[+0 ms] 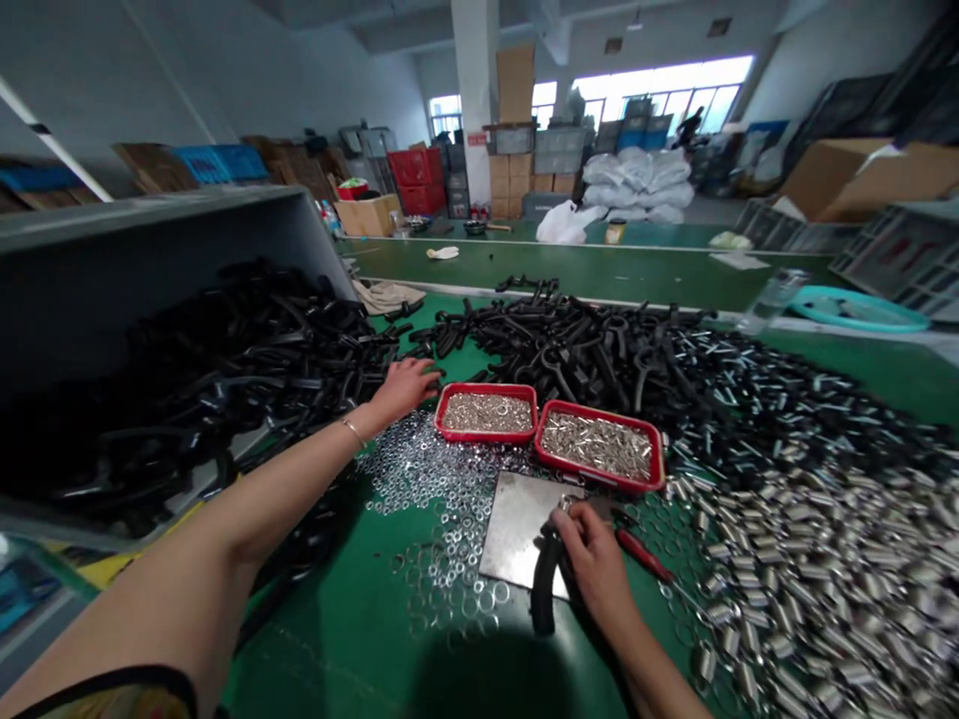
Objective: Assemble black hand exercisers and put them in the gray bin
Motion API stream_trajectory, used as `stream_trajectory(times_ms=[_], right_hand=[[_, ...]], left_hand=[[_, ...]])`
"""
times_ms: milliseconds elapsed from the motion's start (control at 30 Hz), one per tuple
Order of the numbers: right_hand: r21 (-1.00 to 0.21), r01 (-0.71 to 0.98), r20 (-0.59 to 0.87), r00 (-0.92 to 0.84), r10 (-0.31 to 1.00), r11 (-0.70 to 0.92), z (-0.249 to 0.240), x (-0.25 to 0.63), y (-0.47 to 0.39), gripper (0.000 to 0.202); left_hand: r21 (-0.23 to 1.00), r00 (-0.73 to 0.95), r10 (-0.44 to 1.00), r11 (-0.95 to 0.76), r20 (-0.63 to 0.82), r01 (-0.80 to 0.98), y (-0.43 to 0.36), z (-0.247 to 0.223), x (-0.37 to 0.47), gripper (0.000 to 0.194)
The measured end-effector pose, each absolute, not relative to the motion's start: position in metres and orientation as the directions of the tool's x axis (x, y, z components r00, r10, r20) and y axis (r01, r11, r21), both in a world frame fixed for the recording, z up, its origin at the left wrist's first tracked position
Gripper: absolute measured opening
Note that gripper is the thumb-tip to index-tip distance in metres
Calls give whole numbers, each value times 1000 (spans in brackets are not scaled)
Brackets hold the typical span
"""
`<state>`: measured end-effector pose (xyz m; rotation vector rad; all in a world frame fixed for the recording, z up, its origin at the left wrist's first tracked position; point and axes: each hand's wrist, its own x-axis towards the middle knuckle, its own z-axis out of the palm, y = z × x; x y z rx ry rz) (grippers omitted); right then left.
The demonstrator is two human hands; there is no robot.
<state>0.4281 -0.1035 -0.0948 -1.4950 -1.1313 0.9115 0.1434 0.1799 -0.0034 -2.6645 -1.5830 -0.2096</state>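
My left hand (409, 387) reaches out over the green table, fingers stretched and a little apart, beside the heap of black plastic parts (569, 345). A small dark piece shows near its fingertips; whether they touch is unclear. My right hand (595, 559) is closed on a black curved handle (545, 589), which slants down over a square metal plate (516, 524). A small shiny metal piece (563, 504) shows at the thumb and fingertips; its exact kind is hidden. Just beyond this hand lies a tool with a red handle (644, 555).
Two red trays, one with tiny metal pieces (437, 424) and one with small pins (662, 469), stand behind the plate. Loose nuts and rings (427, 464) lie left, springs (824, 589) right. A grey bin (315, 235) of black parts stands at left.
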Motion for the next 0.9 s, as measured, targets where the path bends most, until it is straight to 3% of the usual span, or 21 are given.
stream_trajectory(times_ms=[100, 167, 267, 400, 467, 533, 667, 800, 900], right_hand=[[-988, 153, 13, 284, 959, -31, -96, 427, -105, 42], [-993, 109, -16, 281, 959, -49, -96, 427, -107, 44], [-996, -6, -82, 247, 966, -84, -92, 431, -114, 46], [-995, -52, -97, 180, 979, -89, -86, 452, -126, 45], [-992, -47, -122, 125, 985, -117, -85, 467, -132, 46], [-987, -60, -152, 81, 985, -147, -85, 478, -136, 45], [-981, -104, -170, 71, 983, -162, -85, 483, -136, 44], [-975, -160, -172, 116, 978, -153, -82, 480, -135, 45], [-969, -200, -181, 175, 968, -146, -79, 484, -139, 44]], left_hand=[[305, 265, 854, -424, 447, 853, 155, 30, 135, 25], [437, 162, 831, -433, 532, 788, 131, 46, 138, 27], [565, 184, 848, -476, 496, 674, 74, 48, 157, 25], [744, 362, 884, -451, 296, 493, -21, 7, 189, 19], [714, 458, 858, -470, 231, 519, -56, -19, 198, 15], [593, 548, 811, -548, 204, 590, -77, -40, 205, 15], [366, 724, 659, -737, 202, 569, -85, -62, 228, 44], [442, 814, 562, -773, 147, 455, -80, -64, 259, 65], [569, 726, 637, -708, 259, 418, -72, -54, 265, 69]])
